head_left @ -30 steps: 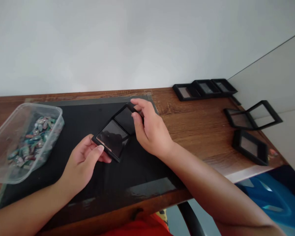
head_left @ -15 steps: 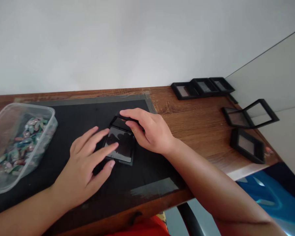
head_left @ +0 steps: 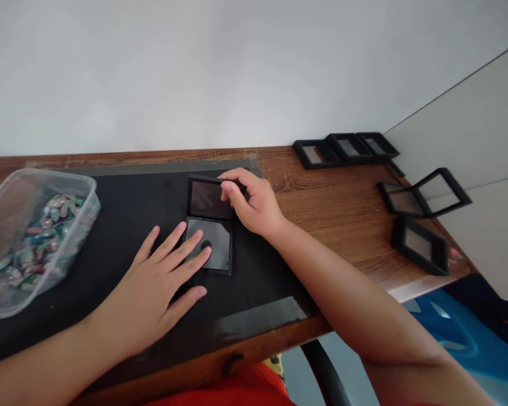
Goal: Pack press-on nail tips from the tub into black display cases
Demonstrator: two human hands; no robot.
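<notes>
In front of me a black hinged display frame lies unfolded on a black mat. Clear film fills its lower half, while the upper half is tipped back toward the wall and shows a dark pane. My left hand is spread out, its fingertips resting on or just over the film of the lower half. At the upper half's right edge, my right hand grips the frame between thumb and curled fingers; part of that edge is hidden behind them.
A clear plastic tub of shiny, multicoloured shell-like pieces stands at the left. Several similar black frames sit along the right: a row by the wall, a propped-open one and another near the edge. Grey tape marks the mat's front.
The frame's upper half has swung farther back, along with my right hand. My left fingers have spread wider over the lower half. The view has shifted slightly.
</notes>
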